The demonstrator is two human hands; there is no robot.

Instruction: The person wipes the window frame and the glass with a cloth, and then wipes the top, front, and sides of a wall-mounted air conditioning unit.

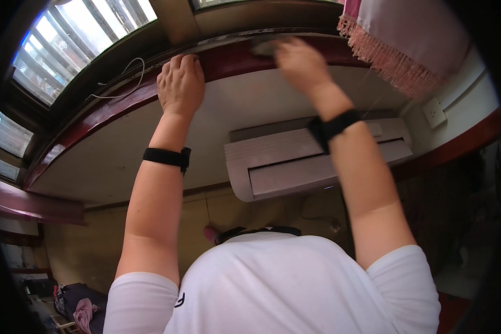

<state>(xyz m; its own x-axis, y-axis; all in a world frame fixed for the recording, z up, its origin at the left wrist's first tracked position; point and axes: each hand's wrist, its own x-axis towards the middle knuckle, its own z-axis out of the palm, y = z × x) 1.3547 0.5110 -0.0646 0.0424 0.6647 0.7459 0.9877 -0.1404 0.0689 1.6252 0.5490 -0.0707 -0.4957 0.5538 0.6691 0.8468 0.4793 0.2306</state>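
A dark red windowsill (229, 62) runs in a curve across the top of the view. My left hand (182, 83) rests on it with the fingers bent over the top, so the fingertips and anything under them are hidden. Further right, my right hand (300, 62) is over the same sill, blurred by motion. Its fingers hold a grey rag (265, 46), also blurred, against or just above the sill's surface. Each forearm wears a black strap.
A white loop of cable (140, 79) lies on the sill left of my left hand. Barred window panes (87, 41) stand behind. A pink fringed curtain (405, 46) hangs at the right. Below are a wall-mounted air conditioner (292, 167) and a wall socket (434, 113).
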